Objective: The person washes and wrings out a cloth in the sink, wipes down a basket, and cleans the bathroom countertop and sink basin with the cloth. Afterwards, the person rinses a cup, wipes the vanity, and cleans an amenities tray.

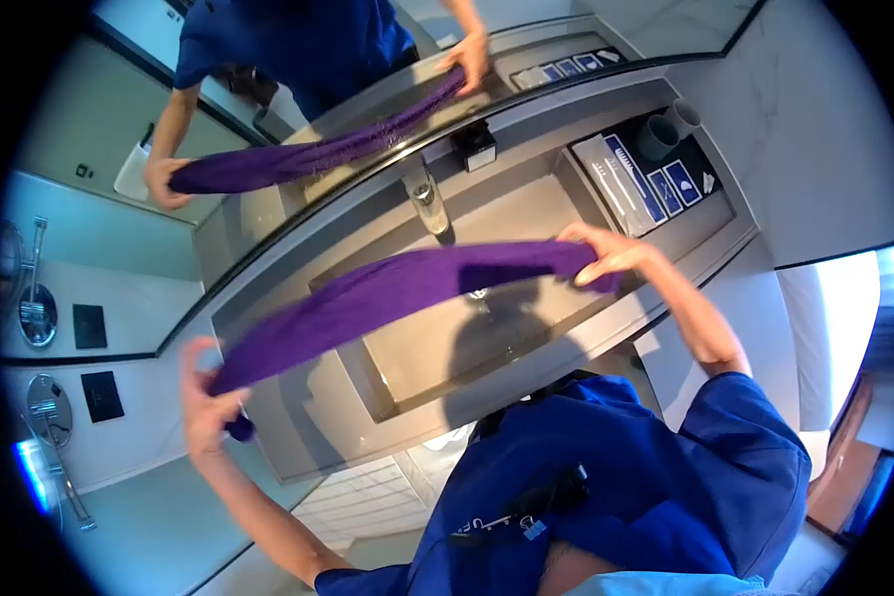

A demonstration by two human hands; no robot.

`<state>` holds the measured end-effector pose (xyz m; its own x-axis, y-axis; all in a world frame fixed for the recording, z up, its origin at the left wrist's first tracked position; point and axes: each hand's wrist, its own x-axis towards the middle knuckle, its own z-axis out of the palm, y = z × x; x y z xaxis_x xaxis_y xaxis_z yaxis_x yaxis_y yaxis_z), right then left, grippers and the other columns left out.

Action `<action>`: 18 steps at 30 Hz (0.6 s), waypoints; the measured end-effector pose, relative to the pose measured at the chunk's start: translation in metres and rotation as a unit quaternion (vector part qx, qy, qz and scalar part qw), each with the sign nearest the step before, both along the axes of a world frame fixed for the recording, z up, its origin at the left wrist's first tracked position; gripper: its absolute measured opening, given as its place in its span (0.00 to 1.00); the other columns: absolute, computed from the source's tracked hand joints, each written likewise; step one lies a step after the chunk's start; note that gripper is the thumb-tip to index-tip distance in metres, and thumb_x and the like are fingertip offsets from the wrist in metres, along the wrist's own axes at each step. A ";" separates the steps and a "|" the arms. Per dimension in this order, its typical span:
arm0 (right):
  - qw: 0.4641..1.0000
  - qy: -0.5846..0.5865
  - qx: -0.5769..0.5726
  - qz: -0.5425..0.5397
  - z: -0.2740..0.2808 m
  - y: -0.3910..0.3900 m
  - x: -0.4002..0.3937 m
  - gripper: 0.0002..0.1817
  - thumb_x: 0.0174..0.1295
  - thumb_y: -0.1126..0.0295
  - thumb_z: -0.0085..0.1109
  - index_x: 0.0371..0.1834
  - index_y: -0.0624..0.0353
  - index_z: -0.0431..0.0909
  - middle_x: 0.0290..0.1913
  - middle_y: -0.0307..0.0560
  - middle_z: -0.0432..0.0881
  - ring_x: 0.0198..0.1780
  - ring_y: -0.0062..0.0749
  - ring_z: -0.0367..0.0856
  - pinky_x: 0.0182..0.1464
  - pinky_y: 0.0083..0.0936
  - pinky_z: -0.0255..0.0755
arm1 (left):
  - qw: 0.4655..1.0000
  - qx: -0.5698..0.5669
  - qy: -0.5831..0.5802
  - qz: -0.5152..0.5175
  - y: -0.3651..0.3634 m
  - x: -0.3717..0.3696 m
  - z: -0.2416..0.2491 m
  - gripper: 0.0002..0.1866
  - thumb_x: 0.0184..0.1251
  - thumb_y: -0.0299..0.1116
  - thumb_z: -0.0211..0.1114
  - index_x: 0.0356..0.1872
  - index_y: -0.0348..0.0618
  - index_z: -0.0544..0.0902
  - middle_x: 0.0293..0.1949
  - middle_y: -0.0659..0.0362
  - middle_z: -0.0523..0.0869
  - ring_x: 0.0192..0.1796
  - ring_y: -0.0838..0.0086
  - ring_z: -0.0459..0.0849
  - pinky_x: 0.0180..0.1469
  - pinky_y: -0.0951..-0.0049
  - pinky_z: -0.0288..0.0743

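Note:
A long purple cloth point(397, 290) is stretched in the air over the sink point(407, 382), slightly arched between my two hands. My left hand point(209, 397) is closed around its lower left end, and a small bunch of the fabric pokes out below my fingers. At the upper right, my right hand point(611, 255) pinches the other end, with a short tail of fabric hanging past the fingers. Behind the cloth's middle stands the metal faucet point(427, 204). Part of the basin is hidden beneath the cloth.
The mirror point(308, 89) along the back reflects my arms and the cloth. A black-and-white box point(477, 147) stands by the faucet. At right, a dark tray point(710, 214) holds blue-and-white packets point(680, 184) and a dark cup point(658, 139). A shower fixture point(50, 412) is on the left.

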<state>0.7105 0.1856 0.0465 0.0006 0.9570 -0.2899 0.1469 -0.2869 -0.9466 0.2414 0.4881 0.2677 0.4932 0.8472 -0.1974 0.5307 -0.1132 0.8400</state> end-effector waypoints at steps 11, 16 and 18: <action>0.770 -0.499 -0.222 0.329 -0.134 -0.016 0.001 0.11 0.44 0.65 0.66 0.34 0.49 0.81 0.33 0.46 0.83 0.40 0.41 0.82 0.41 0.36 0.74 | 0.739 -0.060 0.543 -0.394 -0.074 0.055 -0.305 0.14 0.59 0.37 0.59 0.44 0.44 0.81 0.49 0.50 0.80 0.54 0.57 0.78 0.53 0.63 0.74; 0.771 -0.570 -0.214 0.185 -0.123 -0.002 0.006 0.06 0.47 0.69 0.57 0.28 0.55 0.82 0.35 0.51 0.83 0.39 0.43 0.82 0.44 0.34 0.75 | 0.726 0.066 0.567 -0.383 -0.078 0.069 -0.342 0.11 0.62 0.30 0.52 0.37 0.46 0.84 0.41 0.52 0.84 0.46 0.59 0.83 0.48 0.64 0.77; 0.777 -0.583 -0.198 0.132 -0.108 0.017 0.013 0.07 0.47 0.70 0.58 0.29 0.55 0.81 0.35 0.52 0.83 0.38 0.45 0.82 0.43 0.35 0.75 | 0.757 0.122 0.516 -0.381 -0.066 0.059 -0.351 0.11 0.60 0.30 0.53 0.33 0.46 0.85 0.36 0.52 0.85 0.40 0.61 0.85 0.42 0.64 0.78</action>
<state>0.7235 0.2027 -0.0614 0.3032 0.8045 -0.5107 0.9413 -0.3364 0.0289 0.3000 0.4219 -0.0835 0.5466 0.4686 -0.6940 0.5930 -0.8018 -0.0743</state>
